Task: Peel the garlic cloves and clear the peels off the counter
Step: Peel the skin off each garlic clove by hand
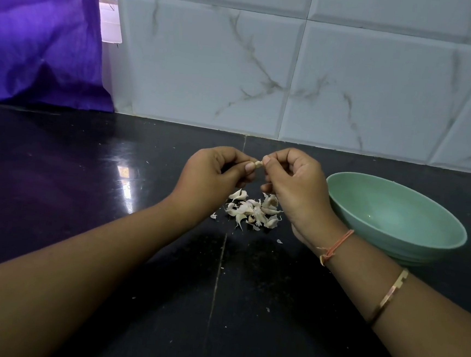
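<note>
1. A single garlic clove point(258, 164) is held in the air to the left of the green bowl point(391, 209), above the counter point(85, 193). The left hand point(212, 173) and right hand point(293, 183) each pinch one end of it between thumb and curled fingers.
2. Progress, as I judge it: peeling is well under way, going by the pile of peels point(251, 211) lying left of the bowl, below the hands. Clearing has not begun, since every scrap is on the counter.
3. No peeled cloves show in the visible part of the bowl's inside.
4. Left to do: finish this clove, peel any whole ones in the pile, then gather the skins.
5. Count: one clove in hand, one bowl, one pile. The pile has more than ten pale pieces, too overlapped to count exactly. I cannot tell which are skins and which are unpeeled cloves.
6. Several stray flakes point(279, 241) lie scattered left of the bowl, nearer the person.
7. The right forearm wears one thread band point(336, 245) and one bangle point(389, 295).
</note>
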{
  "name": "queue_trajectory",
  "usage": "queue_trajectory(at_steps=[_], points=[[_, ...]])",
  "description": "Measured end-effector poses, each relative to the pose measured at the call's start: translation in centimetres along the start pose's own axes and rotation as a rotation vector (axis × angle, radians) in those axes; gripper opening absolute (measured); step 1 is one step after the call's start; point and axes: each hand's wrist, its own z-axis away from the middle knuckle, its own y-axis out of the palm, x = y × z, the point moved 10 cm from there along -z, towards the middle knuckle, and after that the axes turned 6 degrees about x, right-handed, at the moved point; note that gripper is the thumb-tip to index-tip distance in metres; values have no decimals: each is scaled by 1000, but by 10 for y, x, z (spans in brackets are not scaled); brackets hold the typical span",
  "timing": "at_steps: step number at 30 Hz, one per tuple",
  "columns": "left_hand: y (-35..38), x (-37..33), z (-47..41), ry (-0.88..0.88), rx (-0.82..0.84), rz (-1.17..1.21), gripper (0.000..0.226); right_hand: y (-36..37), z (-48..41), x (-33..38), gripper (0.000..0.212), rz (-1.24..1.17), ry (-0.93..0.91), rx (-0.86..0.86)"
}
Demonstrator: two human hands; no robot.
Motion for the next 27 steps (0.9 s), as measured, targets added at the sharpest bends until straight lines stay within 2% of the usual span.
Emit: queue_trajectory(at_steps=[6, 11, 16, 19, 21, 27], points=[[3, 7, -2, -82, 19, 286, 25, 9, 1, -12, 13, -35, 93, 64], [8, 19, 0, -160, 26, 456, 15, 13, 2, -17, 13, 9, 119, 112], [8, 24, -1, -195, 14, 440, 11, 10, 2, -19, 13, -51, 128, 107], [2, 24, -2, -188, -31, 401, 11, 4, -1, -15, 19, -85, 68, 54], [1, 23, -1, -186, -36, 387, 11, 3, -1, -9, 16, -127, 32, 39], [-2, 20, -1, -153, -55, 360, 16, 16, 3, -9, 18, -261, 109, 118]])
